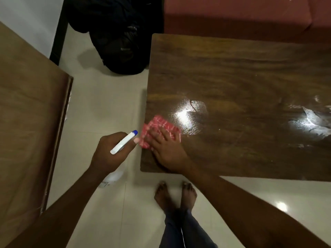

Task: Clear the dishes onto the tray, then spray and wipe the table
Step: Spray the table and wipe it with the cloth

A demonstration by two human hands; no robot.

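A dark wooden table (241,72) fills the right half of the view, with wet shiny streaks on its top. My right hand (168,151) lies flat on a folded red-and-white checked cloth (159,128) near the table's front left corner. The cloth is blurred. My left hand (109,153) hovers over the floor just left of that corner, closed around a white spray bottle (122,143) with a blue nozzle tip. No dishes or tray are in view.
A second brown wooden surface (26,113) stands at the left. A black bag (118,36) sits on the pale tiled floor beyond the gap. A reddish sofa (241,13) runs behind the table. My bare feet (175,196) stand at the table's front edge.
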